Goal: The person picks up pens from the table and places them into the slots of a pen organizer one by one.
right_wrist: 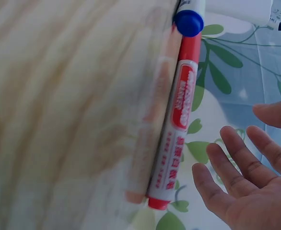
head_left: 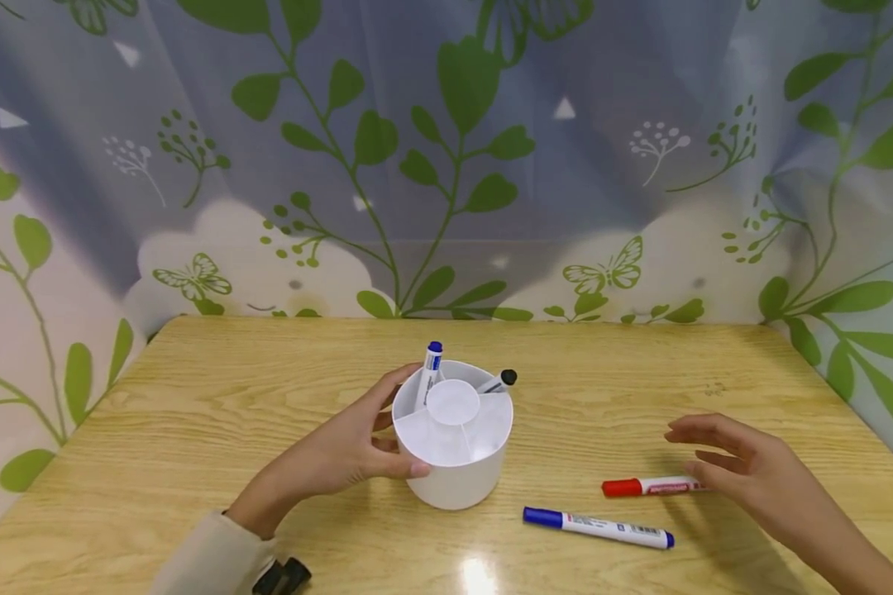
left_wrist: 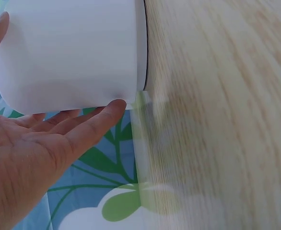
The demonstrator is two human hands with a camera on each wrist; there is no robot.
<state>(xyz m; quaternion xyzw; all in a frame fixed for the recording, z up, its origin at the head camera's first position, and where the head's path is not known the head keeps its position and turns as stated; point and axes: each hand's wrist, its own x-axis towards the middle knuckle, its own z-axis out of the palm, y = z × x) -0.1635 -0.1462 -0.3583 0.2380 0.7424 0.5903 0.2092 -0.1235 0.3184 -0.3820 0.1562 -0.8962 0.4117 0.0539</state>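
1 blue marker (head_left: 599, 529) on the wood table (head_left: 193, 463) up front, red marker (head_left: 658, 486) just past it, right hand (head_left: 759, 471) right by that — fingers loose and apart — left hand (head_left: 346, 446) gripping a white divided pen cup (head_left: 456, 486) mid-table, 2 more markers (head_left: 429, 376) poking out, leafy curtain (head_left: 465, 91) behind

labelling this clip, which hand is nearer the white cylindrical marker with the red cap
Right. The right hand hovers close above the red-capped white marker, not touching it; the left hand is farther off, to its left, gripping the round white plastic-looking holder.
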